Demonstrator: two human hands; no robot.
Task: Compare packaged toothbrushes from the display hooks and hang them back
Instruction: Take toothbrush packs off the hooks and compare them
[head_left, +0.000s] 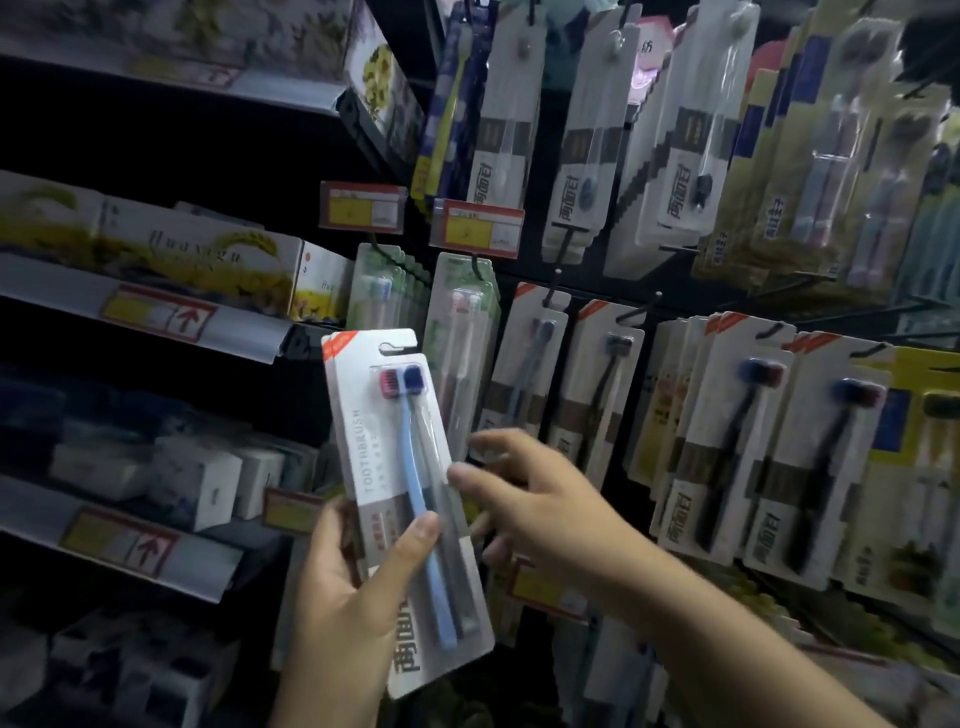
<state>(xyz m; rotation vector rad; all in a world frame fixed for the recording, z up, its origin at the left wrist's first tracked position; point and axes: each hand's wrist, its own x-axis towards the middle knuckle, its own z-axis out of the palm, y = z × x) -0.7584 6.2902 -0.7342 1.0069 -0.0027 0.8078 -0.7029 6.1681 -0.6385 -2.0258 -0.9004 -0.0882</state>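
Note:
My left hand (358, 587) grips a white toothbrush pack (374, 415) near its lower half, thumb across the front. The pack holds a blue brush and a dark one, heads up, and stands tilted a little left. My right hand (524, 499) reaches in from the right with fingers spread, its fingertips at the pack's right edge; whether they touch it is unclear. Behind it hang more toothbrush packs on display hooks (550, 296), among them a green pack (462, 343) and white packs (737, 447) with dark brushes.
Shelves at the left carry boxed goods (197, 260) with price rails (156, 312) along the edges. Yellow and red price tags (478, 228) hang above the hooks. Dense rows of packs (675, 156) fill the upper right.

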